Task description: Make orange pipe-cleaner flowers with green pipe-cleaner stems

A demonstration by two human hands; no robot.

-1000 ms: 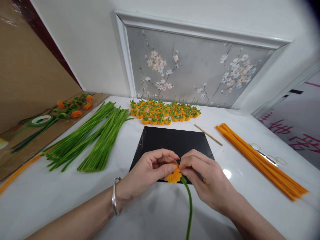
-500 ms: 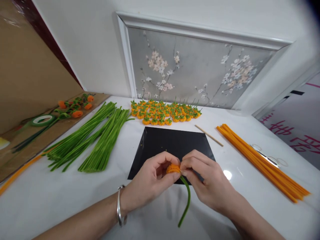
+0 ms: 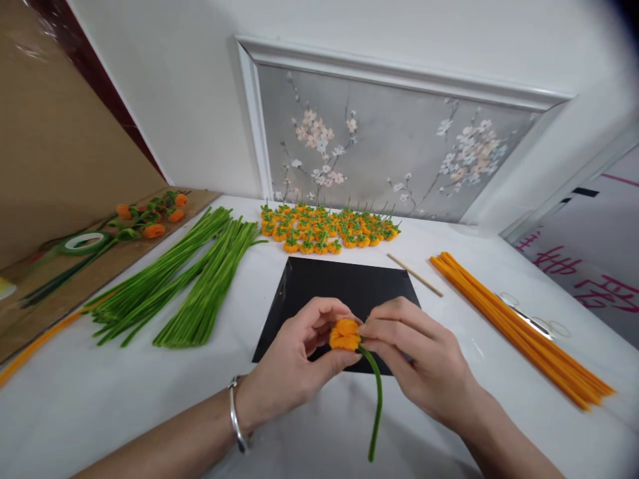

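Holding a fuzzy orange piece (image 3: 344, 334) between thumb and fingers of the left hand (image 3: 284, 366), curled around it, and pinching its right end with the drawn-together fingertips of the right hand (image 3: 424, 352); too small to tell the exact contents of that pinch. Letting a bent green stem (image 3: 378, 399) hang from that same end, below the grip. Showing a black sheet (image 3: 344, 283) under and just beyond the grip, then, farther beyond, rows of orange-and-green pieces (image 3: 327, 229) on a white tabletop (image 3: 299, 432). Displaying bundles of green stems (image 3: 210, 286) well left of the grip, a thin stick (image 3: 415, 275) beyond it to the right, and a bundle of orange stems (image 3: 519, 328) farther right.
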